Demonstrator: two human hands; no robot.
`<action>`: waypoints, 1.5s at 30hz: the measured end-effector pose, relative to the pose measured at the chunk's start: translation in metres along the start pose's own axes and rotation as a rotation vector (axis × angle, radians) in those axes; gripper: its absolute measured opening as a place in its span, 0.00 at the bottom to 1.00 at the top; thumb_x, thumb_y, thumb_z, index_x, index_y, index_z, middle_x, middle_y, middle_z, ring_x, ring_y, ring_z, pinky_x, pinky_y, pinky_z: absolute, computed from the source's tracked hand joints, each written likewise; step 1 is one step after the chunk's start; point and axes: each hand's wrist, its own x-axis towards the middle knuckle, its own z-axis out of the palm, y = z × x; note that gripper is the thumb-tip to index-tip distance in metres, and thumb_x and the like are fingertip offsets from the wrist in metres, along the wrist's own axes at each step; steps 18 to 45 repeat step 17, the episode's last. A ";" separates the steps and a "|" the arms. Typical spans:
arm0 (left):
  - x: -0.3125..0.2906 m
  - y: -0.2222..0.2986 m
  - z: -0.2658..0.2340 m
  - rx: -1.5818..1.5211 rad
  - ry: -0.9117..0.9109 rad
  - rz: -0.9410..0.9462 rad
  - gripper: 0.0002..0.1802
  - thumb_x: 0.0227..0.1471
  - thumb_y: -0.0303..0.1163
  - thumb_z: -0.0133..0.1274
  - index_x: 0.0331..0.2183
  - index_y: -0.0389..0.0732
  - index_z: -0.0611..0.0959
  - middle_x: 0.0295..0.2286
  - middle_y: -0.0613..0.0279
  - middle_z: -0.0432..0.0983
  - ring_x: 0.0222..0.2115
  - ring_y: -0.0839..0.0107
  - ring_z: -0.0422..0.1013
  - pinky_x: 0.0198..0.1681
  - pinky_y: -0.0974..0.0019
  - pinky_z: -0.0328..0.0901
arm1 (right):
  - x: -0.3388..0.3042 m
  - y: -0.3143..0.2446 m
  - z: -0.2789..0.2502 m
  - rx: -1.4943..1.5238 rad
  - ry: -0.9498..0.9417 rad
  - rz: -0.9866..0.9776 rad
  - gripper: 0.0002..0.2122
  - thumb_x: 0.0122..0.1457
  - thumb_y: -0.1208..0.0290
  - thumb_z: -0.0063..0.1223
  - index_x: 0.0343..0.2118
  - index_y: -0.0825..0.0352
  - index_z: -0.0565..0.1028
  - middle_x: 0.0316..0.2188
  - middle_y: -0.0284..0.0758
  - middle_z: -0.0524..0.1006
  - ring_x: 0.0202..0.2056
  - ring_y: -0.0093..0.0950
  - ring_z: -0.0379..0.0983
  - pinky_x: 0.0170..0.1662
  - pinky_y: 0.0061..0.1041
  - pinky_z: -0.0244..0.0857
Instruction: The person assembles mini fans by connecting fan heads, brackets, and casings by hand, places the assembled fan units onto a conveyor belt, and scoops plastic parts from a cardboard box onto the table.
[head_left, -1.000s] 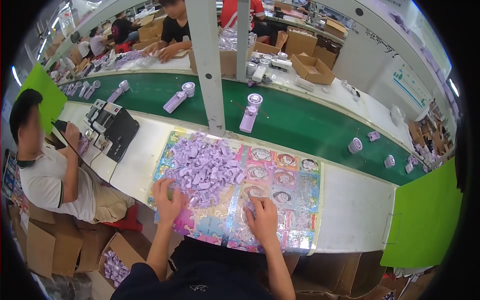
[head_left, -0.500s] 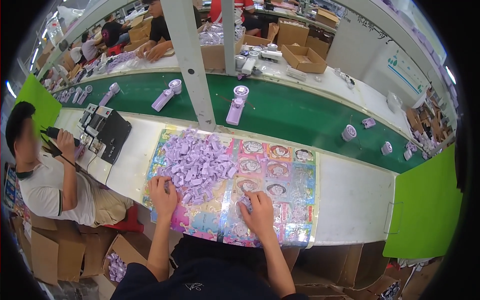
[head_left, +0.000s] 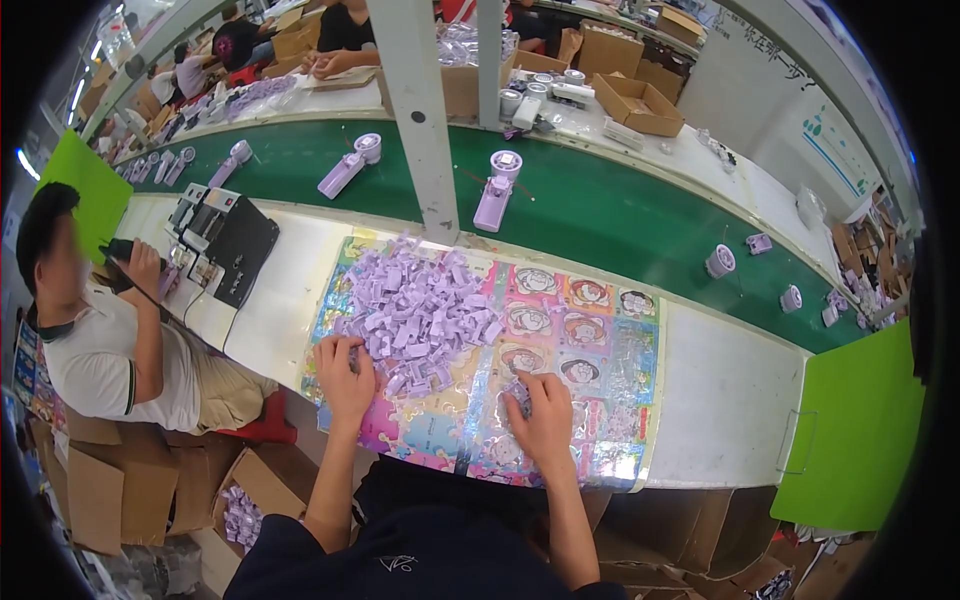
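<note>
Both hands slid nearer: left hand fingers curled at purple parts pile; right hand fingers bunched, pinching one purple piece on printed sheet.

Factory assembly line: green conveyor belt, seated workers.

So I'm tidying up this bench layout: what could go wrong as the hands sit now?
1. The pile of purple parts is loose and sprawling; the left hand at its near edge could push pieces off the sticker sheet toward the table edge.
2. The right hand presses on the sheet, which may shift or crease.
3. The pile's far edge nears the green belt; strays could ride away.
</note>
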 end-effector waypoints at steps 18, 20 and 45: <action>0.001 -0.003 -0.003 -0.054 0.004 -0.010 0.08 0.46 0.26 0.57 0.33 0.40 0.81 0.36 0.54 0.72 0.41 0.54 0.68 0.47 0.54 0.62 | 0.003 -0.006 0.004 -0.042 -0.013 0.055 0.18 0.52 0.70 0.65 0.46 0.65 0.78 0.36 0.40 0.74 0.39 0.41 0.71 0.43 0.37 0.65; 0.001 -0.003 -0.003 -0.054 0.004 -0.010 0.08 0.46 0.26 0.57 0.33 0.40 0.81 0.36 0.54 0.72 0.41 0.54 0.68 0.47 0.54 0.62 | 0.003 -0.006 0.004 -0.042 -0.013 0.055 0.18 0.52 0.70 0.65 0.46 0.65 0.78 0.36 0.40 0.74 0.39 0.41 0.71 0.43 0.37 0.65; 0.001 -0.003 -0.003 -0.054 0.004 -0.010 0.08 0.46 0.26 0.57 0.33 0.40 0.81 0.36 0.54 0.72 0.41 0.54 0.68 0.47 0.54 0.62 | 0.003 -0.006 0.004 -0.042 -0.013 0.055 0.18 0.52 0.70 0.65 0.46 0.65 0.78 0.36 0.40 0.74 0.39 0.41 0.71 0.43 0.37 0.65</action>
